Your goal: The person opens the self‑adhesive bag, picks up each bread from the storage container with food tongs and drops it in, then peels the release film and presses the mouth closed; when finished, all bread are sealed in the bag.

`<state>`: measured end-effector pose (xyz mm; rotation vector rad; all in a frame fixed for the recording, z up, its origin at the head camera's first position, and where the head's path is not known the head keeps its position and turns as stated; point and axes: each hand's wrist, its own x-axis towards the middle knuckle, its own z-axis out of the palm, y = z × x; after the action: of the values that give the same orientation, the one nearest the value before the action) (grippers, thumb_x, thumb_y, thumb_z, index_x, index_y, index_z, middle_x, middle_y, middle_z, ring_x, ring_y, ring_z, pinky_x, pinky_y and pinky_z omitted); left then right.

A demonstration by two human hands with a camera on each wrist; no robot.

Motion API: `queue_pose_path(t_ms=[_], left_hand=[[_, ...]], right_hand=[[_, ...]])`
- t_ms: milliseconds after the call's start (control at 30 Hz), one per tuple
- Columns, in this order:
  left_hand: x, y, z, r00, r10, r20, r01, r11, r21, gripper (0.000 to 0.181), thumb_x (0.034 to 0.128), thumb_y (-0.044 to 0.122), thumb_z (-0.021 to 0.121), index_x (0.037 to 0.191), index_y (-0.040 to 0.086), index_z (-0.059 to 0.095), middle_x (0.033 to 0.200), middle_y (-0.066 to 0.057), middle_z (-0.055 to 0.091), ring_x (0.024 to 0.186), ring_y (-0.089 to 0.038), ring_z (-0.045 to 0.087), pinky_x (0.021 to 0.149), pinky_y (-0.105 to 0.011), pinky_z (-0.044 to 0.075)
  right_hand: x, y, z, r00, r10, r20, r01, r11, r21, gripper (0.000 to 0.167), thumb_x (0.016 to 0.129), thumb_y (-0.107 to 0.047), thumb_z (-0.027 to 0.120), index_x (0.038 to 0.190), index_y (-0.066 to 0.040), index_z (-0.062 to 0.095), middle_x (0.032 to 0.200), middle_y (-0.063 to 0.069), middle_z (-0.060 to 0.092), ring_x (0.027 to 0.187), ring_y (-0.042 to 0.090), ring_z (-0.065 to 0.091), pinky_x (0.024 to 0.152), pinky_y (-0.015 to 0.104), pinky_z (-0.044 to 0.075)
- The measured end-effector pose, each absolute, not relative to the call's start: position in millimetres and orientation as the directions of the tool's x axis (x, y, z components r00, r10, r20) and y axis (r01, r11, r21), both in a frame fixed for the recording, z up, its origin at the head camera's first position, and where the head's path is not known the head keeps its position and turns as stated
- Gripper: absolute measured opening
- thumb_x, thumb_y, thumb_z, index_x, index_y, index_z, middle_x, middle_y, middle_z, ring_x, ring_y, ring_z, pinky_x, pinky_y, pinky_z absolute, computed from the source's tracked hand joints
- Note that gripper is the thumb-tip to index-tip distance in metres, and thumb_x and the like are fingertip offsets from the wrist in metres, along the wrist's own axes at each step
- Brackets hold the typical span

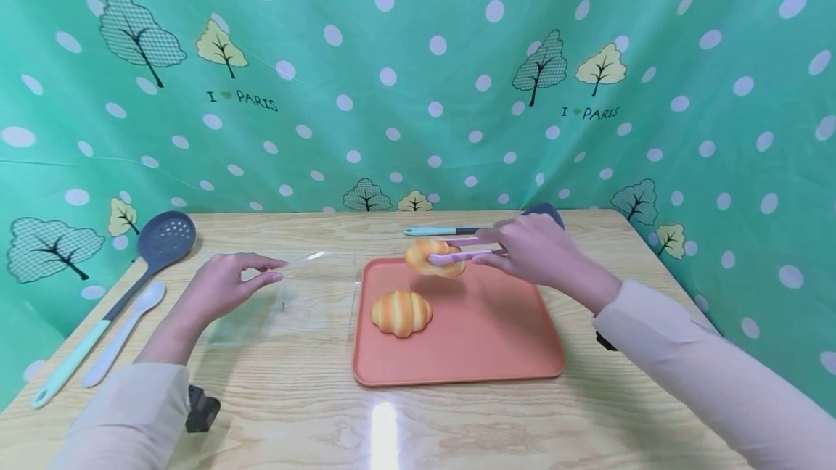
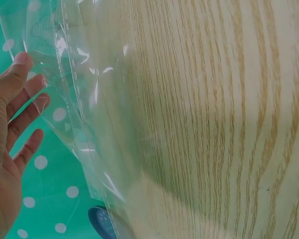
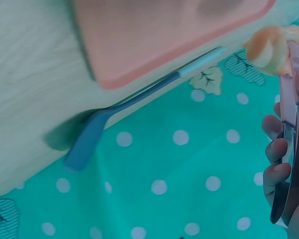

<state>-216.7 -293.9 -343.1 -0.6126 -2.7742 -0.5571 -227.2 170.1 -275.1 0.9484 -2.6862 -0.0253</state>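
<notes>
Over the left part of the table, my left hand (image 1: 225,283) pinches the edge of a clear plastic bag (image 1: 313,299) between thumb and fingers. In the left wrist view the bag's film (image 2: 92,94) hangs slack from the fingertips. My right hand (image 1: 530,249) grips a pair of tongs (image 1: 462,257) with pink tips and metal arms. Held between those tips is a croissant-shaped bread roll (image 1: 419,255), raised above the far side of a pink tray (image 1: 486,347). A second such roll (image 1: 401,313) lies on the tray's left half.
Along the left edge lie a dark slotted skimmer (image 1: 167,239) with a mint handle and a pale spoon (image 1: 124,336). Behind the tray rests a dark-headed spatula (image 3: 84,142), partly hidden by my right hand. A green dotted curtain (image 1: 418,93) closes off the back.
</notes>
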Motion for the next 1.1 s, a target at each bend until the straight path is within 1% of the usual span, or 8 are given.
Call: queue_pose_path(t_ms=[100,200,300,500,700,800,933,1100], left_hand=[[-216.2,-294.4,-343.6,-0.878,0.354,0.321,0.450,0.839,0.305,0.022,0.0935,0.020,0.076,0.111,0.007,0.079,0.105,-0.016,0.076,0.067,-0.013,0.062,0.071,-0.045,0.054],[-216.1,-295.4,-344.6,-0.870,0.359,0.337,0.460,0.836,0.298,0.021,0.0932,0.019,0.076,0.110,0.007,0.079,0.103,-0.015,0.077,0.073,-0.014,0.066,0.071,-0.046,0.055],[-216.0,-295.8,-345.1,-0.865,0.358,0.351,0.465,0.835,0.295,0.020,0.0933,0.019,0.076,0.109,0.008,0.080,0.103,-0.014,0.077,0.069,-0.010,0.063,0.068,-0.043,0.054],[-216.8,-295.8,-345.0,-0.873,0.338,0.351,0.452,0.831,0.324,0.021,0.0942,0.020,0.075,0.111,0.008,0.079,0.104,-0.016,0.076,0.061,-0.007,0.054,0.064,-0.037,0.049],[-216.7,-297.2,-344.1,-0.879,0.327,0.348,0.444,0.828,0.343,0.022,0.0958,0.020,0.073,0.113,0.007,0.079,0.105,-0.016,0.076,0.049,-0.005,0.041,0.060,-0.033,0.045],[-217.2,-297.6,-343.8,-0.874,0.326,0.361,0.448,0.826,0.341,0.022,0.0954,0.020,0.074,0.112,0.007,0.079,0.105,-0.016,0.076,0.050,-0.004,0.042,0.061,-0.034,0.046],[-218.2,-297.4,-343.0,-0.874,0.324,0.362,0.449,0.826,0.342,0.022,0.0955,0.021,0.074,0.112,0.007,0.079,0.105,-0.016,0.076,0.059,-0.005,0.052,0.065,-0.038,0.050],[-217.8,-297.9,-342.3,-0.875,0.321,0.362,0.447,0.824,0.349,0.023,0.0957,0.021,0.073,0.113,0.007,0.078,0.106,-0.017,0.076,0.052,-0.006,0.047,0.065,-0.038,0.050]], right_hand=[[-231.1,156.5,-273.9,-0.739,-0.624,0.256,-0.615,0.779,0.121,0.040,0.089,-0.050,0.076,0.114,-0.018,0.080,0.062,-0.005,0.055,0.050,0.013,0.044,0.043,0.027,0.030],[-234.3,141.9,-273.3,-0.732,-0.633,0.253,-0.624,0.771,0.125,0.040,0.089,-0.051,0.075,0.114,-0.020,0.080,0.065,-0.005,0.059,0.051,0.013,0.045,0.043,0.027,0.031],[-236.6,127.5,-273.9,-0.707,-0.658,0.258,-0.648,0.750,0.135,0.037,0.090,-0.051,0.075,0.109,-0.019,0.080,0.068,-0.004,0.061,0.051,0.014,0.047,0.043,0.028,0.032],[-239.5,100.2,-276.5,-0.645,-0.719,0.258,-0.703,0.691,0.167,0.031,0.090,-0.047,0.076,0.106,-0.020,0.080,0.066,-0.004,0.059,0.053,0.014,0.049,0.043,0.029,0.036],[-242.8,78.0,-280.4,-0.630,-0.741,0.233,-0.712,0.671,0.209,0.028,0.091,-0.048,0.074,0.101,-0.022,0.078,0.066,-0.007,0.058,0.056,0.013,0.050,0.045,0.031,0.040],[-243.7,69.5,-282.3,-0.627,-0.750,0.212,-0.711,0.662,0.237,0.028,0.092,-0.050,0.073,0.101,-0.023,0.078,0.066,-0.008,0.058,0.056,0.012,0.052,0.046,0.030,0.041],[-244.7,58.2,-285.9,-0.620,-0.762,0.188,-0.720,0.648,0.249,0.029,0.092,-0.050,0.073,0.105,-0.025,0.078,0.069,-0.008,0.063,0.056,0.011,0.052,0.045,0.027,0.037],[-245.9,42.9,-289.5,-0.629,-0.765,0.139,-0.741,0.644,0.188,0.029,0.093,-0.048,0.073,0.106,-0.023,0.078,0.073,-0.008,0.065,0.059,0.009,0.053,0.046,0.024,0.035]])
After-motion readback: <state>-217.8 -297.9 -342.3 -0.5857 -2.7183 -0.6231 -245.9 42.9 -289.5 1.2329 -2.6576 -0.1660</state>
